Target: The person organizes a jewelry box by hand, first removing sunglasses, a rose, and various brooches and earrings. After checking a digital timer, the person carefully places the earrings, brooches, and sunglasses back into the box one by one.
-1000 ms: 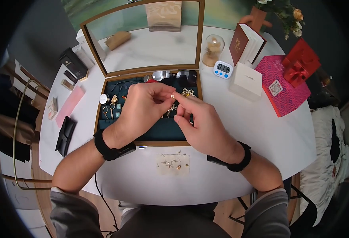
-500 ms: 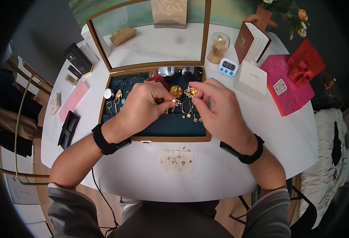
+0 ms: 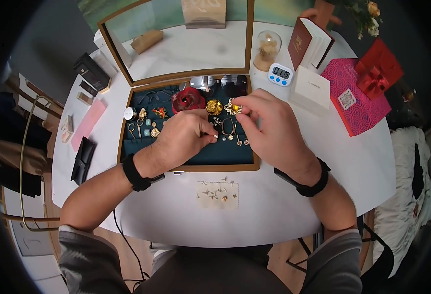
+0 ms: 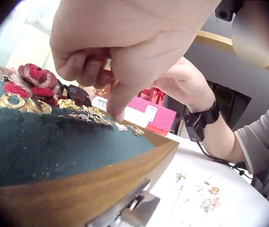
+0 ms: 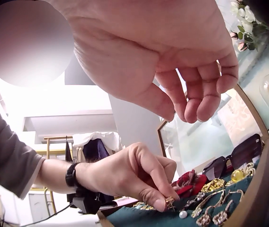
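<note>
My left hand (image 3: pixel 178 137) pinches a small gold earring (image 5: pixel 170 203) between thumb and index finger, low over the dark green lining (image 3: pixel 210 156) of a wooden jewellery box. To its right, my right hand (image 3: pixel 274 132) hovers above the box's right side, fingers loosely bent and holding nothing. Its fingertips overlap a flower brooch with a yellow centre (image 3: pixel 233 107) in the head view. Beside that brooch lie a gold ornament (image 3: pixel 214 107) and a red fabric flower (image 3: pixel 188 100). Several dangling earrings (image 5: pixel 219 217) lie in the box near the left fingertips.
The box's glass lid (image 3: pixel 176 44) stands raised behind. In front of the box lies a pale card (image 3: pixel 217 195) with several small earrings. A timer (image 3: pixel 280 75), a white box (image 3: pixel 310 89) and a pink bag (image 3: pixel 355 95) stand right; a black case (image 3: pixel 83 160) lies left.
My hands were together at the small earring and have parted. The right hand has moved right, and the left has lowered with the earring toward the lining.
</note>
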`<state>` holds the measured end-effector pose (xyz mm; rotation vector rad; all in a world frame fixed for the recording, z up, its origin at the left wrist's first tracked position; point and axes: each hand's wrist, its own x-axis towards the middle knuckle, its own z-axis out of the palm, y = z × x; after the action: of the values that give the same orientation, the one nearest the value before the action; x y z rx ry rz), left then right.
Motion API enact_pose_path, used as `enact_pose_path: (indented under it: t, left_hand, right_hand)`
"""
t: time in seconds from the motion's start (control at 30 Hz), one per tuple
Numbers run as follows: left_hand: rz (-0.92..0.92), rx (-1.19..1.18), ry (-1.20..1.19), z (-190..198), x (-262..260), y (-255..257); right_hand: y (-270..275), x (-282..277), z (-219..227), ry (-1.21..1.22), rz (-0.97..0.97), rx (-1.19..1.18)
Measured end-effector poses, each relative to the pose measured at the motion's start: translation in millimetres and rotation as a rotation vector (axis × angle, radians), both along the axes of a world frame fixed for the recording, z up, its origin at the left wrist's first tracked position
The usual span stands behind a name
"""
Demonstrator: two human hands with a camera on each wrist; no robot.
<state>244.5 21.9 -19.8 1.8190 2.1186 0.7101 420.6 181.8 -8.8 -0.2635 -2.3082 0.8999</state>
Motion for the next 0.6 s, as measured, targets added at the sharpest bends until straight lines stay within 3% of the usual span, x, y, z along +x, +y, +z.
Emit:
enact_pose_path:
  t: [0.6]
  left_hand:
    - [-0.099, -0.028, 0.225, -3.6, 5.1, -4.5]
  right_hand:
    - [-1.2, -0.7, -9.4, -0.087, 0.021, 0.086]
